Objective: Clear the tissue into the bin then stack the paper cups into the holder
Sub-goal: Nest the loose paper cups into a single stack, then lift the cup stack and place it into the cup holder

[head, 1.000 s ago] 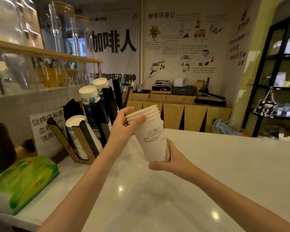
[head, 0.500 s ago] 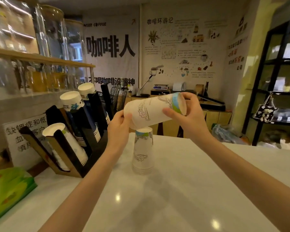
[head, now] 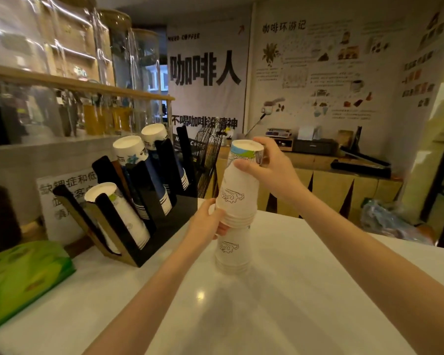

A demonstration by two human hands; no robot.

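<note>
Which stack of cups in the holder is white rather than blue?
The front stack, nearest the camera in the holder. Its sides are white, while the two stacks behind it have dark blue sides.

Both hands raised, left [head: 207,219] lower, right [head: 269,167] gripping.

The wall banner [head: 207,80] reads "咖啡人" (smaller "COFFEE" above); the poster [head: 318,62] is headed "咖啡环游记".

Coffee shop: cup holder [head: 139,208], coffee wall banner [head: 205,70].
</note>
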